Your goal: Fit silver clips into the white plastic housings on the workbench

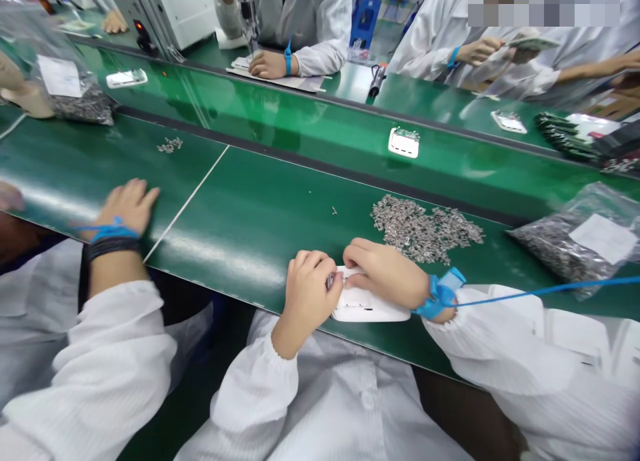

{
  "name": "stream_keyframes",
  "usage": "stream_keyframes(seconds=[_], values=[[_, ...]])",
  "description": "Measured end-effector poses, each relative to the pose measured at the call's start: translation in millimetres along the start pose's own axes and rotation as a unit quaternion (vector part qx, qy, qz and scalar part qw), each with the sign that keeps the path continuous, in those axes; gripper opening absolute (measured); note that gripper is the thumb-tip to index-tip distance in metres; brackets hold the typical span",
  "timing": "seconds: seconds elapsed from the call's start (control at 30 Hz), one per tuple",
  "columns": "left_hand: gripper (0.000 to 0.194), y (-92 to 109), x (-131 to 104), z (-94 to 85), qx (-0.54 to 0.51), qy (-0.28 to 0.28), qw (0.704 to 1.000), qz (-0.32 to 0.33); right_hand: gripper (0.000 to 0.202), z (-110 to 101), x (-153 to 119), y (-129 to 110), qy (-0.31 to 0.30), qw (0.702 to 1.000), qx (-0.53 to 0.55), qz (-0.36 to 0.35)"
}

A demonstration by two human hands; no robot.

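A white plastic casing (367, 304) lies on the green bench (240, 228) at its near edge. My left hand (310, 291) is curled at the casing's left end, pinching a small grey metal part (331, 281) against it. My right hand (385, 271) rests on the casing's top edge and presses it down; a blue wrist strap (443, 293) with a blue cord circles that wrist. A loose pile of small metal parts (425, 229) lies just beyond my right hand.
A clear bag of metal parts (575, 244) sits at the right. A co-worker's hand (127, 204) rests on the bench at my left. Two more white casings (403, 142) (126, 78) lie on the belt. People in white coats work across the line.
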State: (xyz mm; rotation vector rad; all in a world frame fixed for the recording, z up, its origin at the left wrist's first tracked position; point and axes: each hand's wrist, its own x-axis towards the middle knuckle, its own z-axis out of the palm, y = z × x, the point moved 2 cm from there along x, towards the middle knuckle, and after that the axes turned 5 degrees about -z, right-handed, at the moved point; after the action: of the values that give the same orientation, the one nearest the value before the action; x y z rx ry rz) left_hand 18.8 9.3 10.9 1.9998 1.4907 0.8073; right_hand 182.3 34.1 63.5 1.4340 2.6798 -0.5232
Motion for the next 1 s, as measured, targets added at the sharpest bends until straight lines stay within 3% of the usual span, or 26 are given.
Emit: stream_keyframes(seconds=[0.1, 0.17, 0.23, 0.37, 0.77, 1.0], values=[[0.014, 0, 1, -1.0, -0.019, 0.007, 0.999, -0.037, 0.013, 5, -24, 1, 0.108, 0.992, 0.02, -0.064], [0.022, -1, 2, -1.5, -0.032, 0.005, 0.999, -0.038, 0.024, 10, -45, 0, 0.179, 0.982, 0.016, -0.063], [0.021, -1, 2, -1.5, -0.035, -0.002, 0.999, -0.021, 0.031, 16, -61, -1, 0.205, 0.978, 0.001, -0.039], [0.008, -1, 2, -1.7, -0.036, -0.01, 0.999, -0.015, 0.034, 27, -70, -5, 0.183, 0.983, -0.013, -0.017], [0.013, -2, 0, -1.5, -0.044, 0.032, 0.998, 0.015, 0.034, 26, -63, -7, 0.181, 0.983, -0.016, -0.029], [0.009, 3, -3, -0.3, 0.01, 0.028, 0.999, 0.04, 0.031, 26, -60, -11, 0.197, 0.979, -0.027, -0.04]])
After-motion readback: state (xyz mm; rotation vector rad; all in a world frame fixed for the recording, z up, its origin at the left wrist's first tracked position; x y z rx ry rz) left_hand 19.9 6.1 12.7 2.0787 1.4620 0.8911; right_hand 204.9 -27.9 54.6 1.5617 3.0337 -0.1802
